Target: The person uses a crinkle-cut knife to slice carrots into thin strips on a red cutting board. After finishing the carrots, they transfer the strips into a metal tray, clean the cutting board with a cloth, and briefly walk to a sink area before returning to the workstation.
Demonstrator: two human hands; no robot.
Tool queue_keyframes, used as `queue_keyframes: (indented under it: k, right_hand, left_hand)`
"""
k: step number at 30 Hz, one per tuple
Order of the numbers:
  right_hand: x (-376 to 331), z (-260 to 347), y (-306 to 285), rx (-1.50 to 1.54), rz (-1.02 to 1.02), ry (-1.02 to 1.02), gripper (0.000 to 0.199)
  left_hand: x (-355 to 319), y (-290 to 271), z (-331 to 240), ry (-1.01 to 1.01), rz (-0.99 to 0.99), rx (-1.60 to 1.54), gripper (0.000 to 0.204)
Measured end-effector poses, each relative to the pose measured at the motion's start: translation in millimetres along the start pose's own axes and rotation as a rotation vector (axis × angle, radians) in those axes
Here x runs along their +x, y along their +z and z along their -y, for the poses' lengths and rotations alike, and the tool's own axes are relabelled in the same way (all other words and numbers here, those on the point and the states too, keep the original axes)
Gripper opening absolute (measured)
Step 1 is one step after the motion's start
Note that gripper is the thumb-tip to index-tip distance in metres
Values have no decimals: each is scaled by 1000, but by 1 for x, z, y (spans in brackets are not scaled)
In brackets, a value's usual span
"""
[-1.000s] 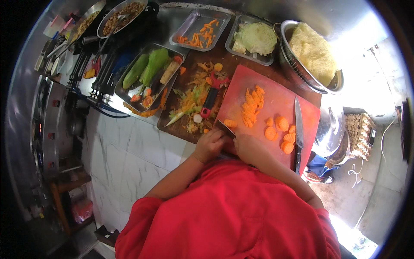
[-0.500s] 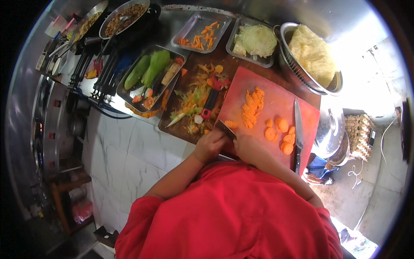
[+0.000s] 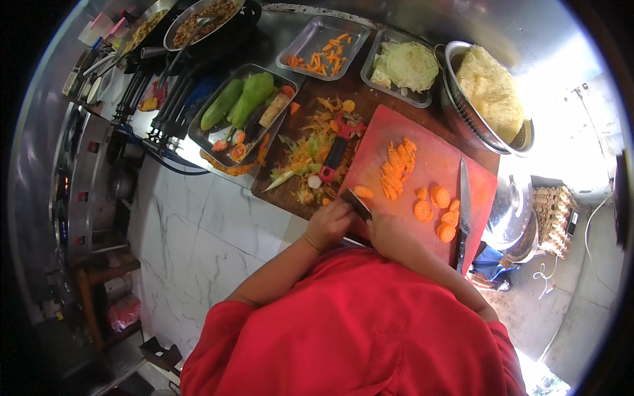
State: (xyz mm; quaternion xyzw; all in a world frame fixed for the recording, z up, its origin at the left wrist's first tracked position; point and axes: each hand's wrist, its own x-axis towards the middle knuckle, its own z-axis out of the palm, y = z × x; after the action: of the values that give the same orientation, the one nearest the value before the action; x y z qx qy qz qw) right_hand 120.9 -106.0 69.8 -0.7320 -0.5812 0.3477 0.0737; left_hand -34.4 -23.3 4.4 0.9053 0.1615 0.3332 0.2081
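My right hand [image 3: 388, 232] is closed at the lower end of a dark-bladed knife [image 3: 356, 203], over the lower left corner of the red cutting board [image 3: 429, 138]. Close on the blade's left side is my left hand [image 3: 330, 224], its fingers curled; whatever they grip is hidden. A carrot slice [image 3: 362, 192] lies just beyond the blade. Farther up the board is a heap of carrot strips [image 3: 397, 170], and to the right several round carrot slices [image 3: 422, 211]. A second, long knife [image 3: 465, 191] rests along the board's right side.
Left of the board, vegetable peelings [image 3: 300, 155] surround a red-and-black peeler [image 3: 335, 155]. Metal trays hold green squash [image 3: 252, 98], carrot sticks [image 3: 333, 53] and cabbage [image 3: 411, 66]. A colander of dry noodles [image 3: 489, 89] stands far right. A pan of food [image 3: 201, 23] sits far left.
The whole view has shifted slightly, so the board and trays appear farther right. Both hands and the knife keep nearly the same place at the board's corner.
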Motion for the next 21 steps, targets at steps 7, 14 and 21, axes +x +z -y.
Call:
queue_keyframes:
  k: [7, 14, 21]
  right_hand:
    - [2, -5, -11, 84, -58, -45, 26]
    - [-44, -45, -71, 269, -291, 166, 30]
    - [-50, -24, -34, -40, 101, -35, 31]
  left_hand:
    - [6, -6, -2, -44, 87, -29, 19]
    - [35, 4, -3, -237, -17, -247, 20]
    - [80, -6, 26, -232, 347, -118, 23]
